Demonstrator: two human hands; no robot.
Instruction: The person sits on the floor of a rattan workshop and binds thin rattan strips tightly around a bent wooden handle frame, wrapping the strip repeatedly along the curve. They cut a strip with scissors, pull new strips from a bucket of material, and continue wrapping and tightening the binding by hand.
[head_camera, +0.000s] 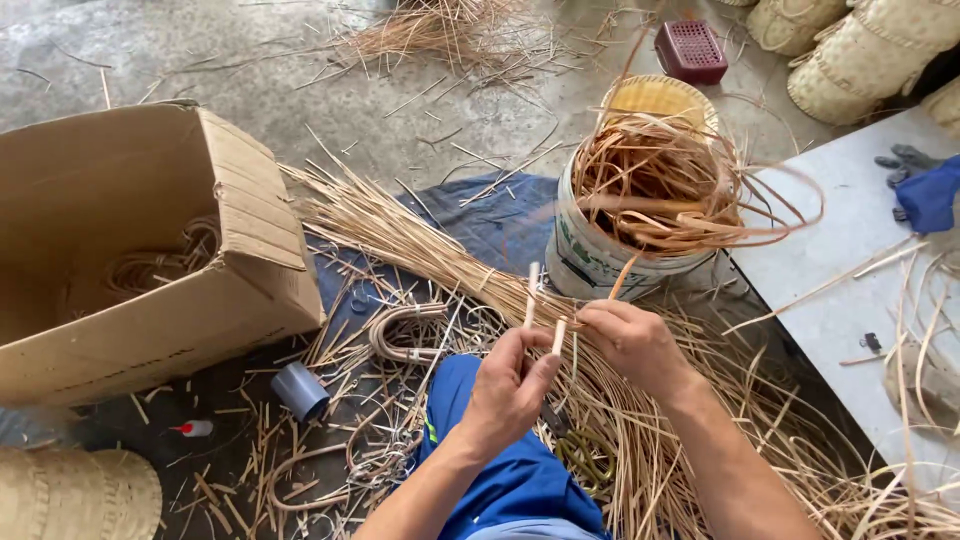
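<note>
Centre frame: pale cane stick held near-upright, pinched by left hand. Right hand closed on cane strip, just right, leading up to bucket.

Both forearms are bare right down to the wrists, with no sleeve, watch, band or glove on either. The left hand and the right hand are uncovered too, fingers free of rings as far as I can see. Near the bottom edge, a knee shows in bright blue trousers (a thin yellow-green stripe runs along the left seam), the cloth smooth and plain.
</note>
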